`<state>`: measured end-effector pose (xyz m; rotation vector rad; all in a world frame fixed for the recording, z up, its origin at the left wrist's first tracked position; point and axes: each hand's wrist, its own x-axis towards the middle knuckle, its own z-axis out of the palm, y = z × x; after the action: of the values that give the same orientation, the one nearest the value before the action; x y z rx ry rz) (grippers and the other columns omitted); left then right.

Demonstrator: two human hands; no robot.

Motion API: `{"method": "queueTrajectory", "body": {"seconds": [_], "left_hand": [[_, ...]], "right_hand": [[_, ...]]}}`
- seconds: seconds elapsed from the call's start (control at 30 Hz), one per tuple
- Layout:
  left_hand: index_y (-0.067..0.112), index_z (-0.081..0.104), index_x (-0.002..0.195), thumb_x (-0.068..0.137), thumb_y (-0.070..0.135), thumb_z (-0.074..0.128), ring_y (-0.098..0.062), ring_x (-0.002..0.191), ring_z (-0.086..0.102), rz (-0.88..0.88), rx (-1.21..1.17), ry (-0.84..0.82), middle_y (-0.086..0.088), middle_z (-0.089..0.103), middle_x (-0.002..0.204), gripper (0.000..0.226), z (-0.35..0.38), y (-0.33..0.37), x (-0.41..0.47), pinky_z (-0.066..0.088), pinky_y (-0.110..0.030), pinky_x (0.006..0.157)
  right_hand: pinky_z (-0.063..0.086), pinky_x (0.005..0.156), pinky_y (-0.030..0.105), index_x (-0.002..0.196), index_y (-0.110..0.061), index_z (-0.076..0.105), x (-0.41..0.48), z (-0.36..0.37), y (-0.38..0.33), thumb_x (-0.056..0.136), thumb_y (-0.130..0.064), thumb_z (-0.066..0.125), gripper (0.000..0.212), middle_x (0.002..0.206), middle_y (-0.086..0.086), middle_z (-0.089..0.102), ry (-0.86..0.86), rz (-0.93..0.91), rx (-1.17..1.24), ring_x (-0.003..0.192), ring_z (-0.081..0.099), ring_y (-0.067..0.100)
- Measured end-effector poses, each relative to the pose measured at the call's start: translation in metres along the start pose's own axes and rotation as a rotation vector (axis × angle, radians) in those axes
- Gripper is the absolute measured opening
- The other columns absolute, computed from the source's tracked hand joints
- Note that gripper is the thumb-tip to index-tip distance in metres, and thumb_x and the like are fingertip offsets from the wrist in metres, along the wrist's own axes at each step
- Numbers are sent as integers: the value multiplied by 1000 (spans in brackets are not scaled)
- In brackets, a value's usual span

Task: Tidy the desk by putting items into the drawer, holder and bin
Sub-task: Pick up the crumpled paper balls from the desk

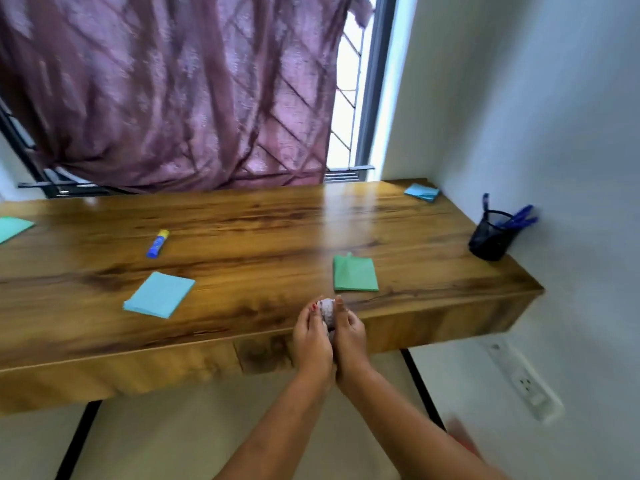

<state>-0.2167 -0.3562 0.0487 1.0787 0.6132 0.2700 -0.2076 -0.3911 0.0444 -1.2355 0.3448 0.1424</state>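
Observation:
My left hand (311, 341) and my right hand (350, 337) are pressed together at the desk's front edge, both closed around a small crumpled paper ball (327, 311). On the wooden desk (277, 230) lie a blue and yellow glue stick (157, 243), a light blue paper pad (159, 294), a green paper (355, 273), another green paper (12, 227) at the far left, and a blue pad (421, 192) in the back right corner. A black mesh pen holder (490, 237) with blue pens stands at the right end. The drawer front (263, 355) below the desk edge is closed.
A purple curtain (173, 91) hangs over the window behind the desk. A white wall (536, 116) borders the desk on the right, with a socket plate (526, 384) low down. Black desk legs (420, 382) run under the top. Something red and blurred (462, 436) sits at the lower right.

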Motion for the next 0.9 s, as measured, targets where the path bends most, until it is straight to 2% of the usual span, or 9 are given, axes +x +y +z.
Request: {"method": "queueTrajectory", "body": {"seconds": [0.13, 0.2, 0.3, 0.43, 0.53, 0.67, 0.73, 0.8, 0.9], "left_hand": [[15, 61, 107, 100, 16, 43, -6, 80, 63, -40, 97, -92, 1, 66, 94, 20, 28, -41, -32, 48, -10, 58], [14, 60, 108, 100, 15, 43, -7, 79, 62, -81, 151, -141, 2, 64, 92, 18, 44, -59, -49, 49, -10, 59], [5, 58, 110, 100, 13, 41, -16, 83, 63, -137, 199, -221, -10, 65, 97, 22, 70, -86, -63, 52, -15, 66], [1, 57, 110, 101, 15, 40, -24, 92, 60, -237, 247, -266, -18, 62, 103, 24, 113, -123, -74, 51, -26, 76], [10, 56, 95, 102, 20, 40, -27, 94, 59, -335, 298, -294, -15, 62, 97, 20, 143, -156, -82, 49, -40, 89], [15, 53, 93, 101, 31, 39, -20, 82, 62, -409, 457, -354, -5, 63, 87, 23, 173, -207, -88, 51, -34, 78], [15, 52, 96, 101, 34, 38, -23, 89, 61, -433, 582, -366, -8, 62, 94, 24, 179, -231, -90, 51, -35, 83], [14, 52, 97, 100, 31, 37, -28, 98, 60, -427, 700, -372, -13, 62, 105, 24, 178, -251, -88, 49, -42, 91], [13, 54, 100, 100, 26, 34, -30, 102, 60, -448, 823, -439, -15, 63, 108, 24, 176, -285, -80, 48, -44, 94]], "right_hand": [[54, 55, 22, 101, 7, 63, -5, -61, 3, 96, -36, 49, 45, 88, 19, 69, 137, 16, 19, 73, 67, 21], [52, 50, 20, 102, 7, 62, -4, -93, 4, 97, -37, 48, 47, 86, 18, 69, 202, 33, 30, 70, 67, 20], [49, 47, 17, 102, 8, 62, 4, -136, 3, 97, -38, 48, 48, 82, 15, 68, 266, 51, 57, 67, 67, 18], [51, 51, 17, 102, 8, 64, 27, -201, -4, 96, -37, 49, 48, 80, 12, 69, 324, 32, 4, 61, 68, 11], [56, 70, 31, 98, 1, 67, 43, -251, -5, 94, -40, 52, 43, 84, 14, 70, 341, 100, 7, 74, 68, 23], [55, 81, 46, 98, 3, 65, 60, -309, 5, 93, -38, 56, 42, 95, 25, 69, 387, 161, 22, 88, 68, 36], [56, 77, 44, 100, 2, 65, 63, -331, 17, 92, -39, 57, 42, 95, 23, 70, 413, 206, 17, 87, 69, 35], [57, 72, 36, 98, -6, 68, 63, -348, 33, 91, -43, 58, 38, 89, 14, 74, 403, 275, 11, 83, 72, 27], [57, 73, 34, 101, -11, 69, 70, -374, 63, 90, -43, 59, 35, 91, 10, 74, 434, 350, 33, 86, 72, 23]]}}
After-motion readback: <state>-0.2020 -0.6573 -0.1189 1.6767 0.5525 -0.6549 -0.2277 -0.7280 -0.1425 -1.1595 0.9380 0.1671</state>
